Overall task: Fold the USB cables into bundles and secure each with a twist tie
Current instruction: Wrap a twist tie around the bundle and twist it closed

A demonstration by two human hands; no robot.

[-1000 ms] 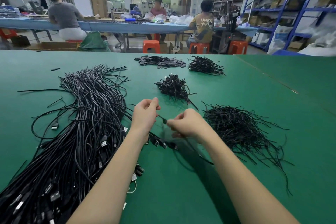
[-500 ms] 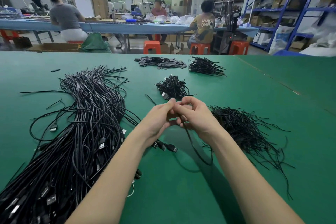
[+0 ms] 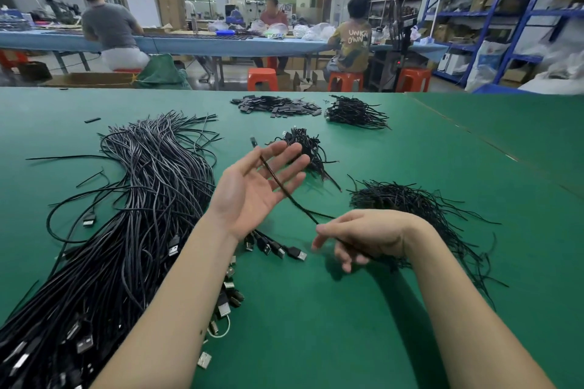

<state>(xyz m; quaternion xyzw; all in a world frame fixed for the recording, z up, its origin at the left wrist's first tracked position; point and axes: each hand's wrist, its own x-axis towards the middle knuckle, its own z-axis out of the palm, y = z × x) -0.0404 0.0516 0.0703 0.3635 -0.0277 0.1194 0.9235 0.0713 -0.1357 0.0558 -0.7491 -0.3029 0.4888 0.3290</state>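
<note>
I held the left hand (image 3: 252, 189) palm-up, fingers spread, one USB cable (image 3: 286, 191) draped across it. At 4 o'clock, right-hand (image 3: 366, 237) fingers pinched that cable.

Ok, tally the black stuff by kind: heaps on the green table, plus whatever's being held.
Loose USB cable heap: 1
Twist tie heap: 1
Smaller cable heaps: 2
Flat black piece heap: 1
Single held cable: 1
Total: 6
</note>
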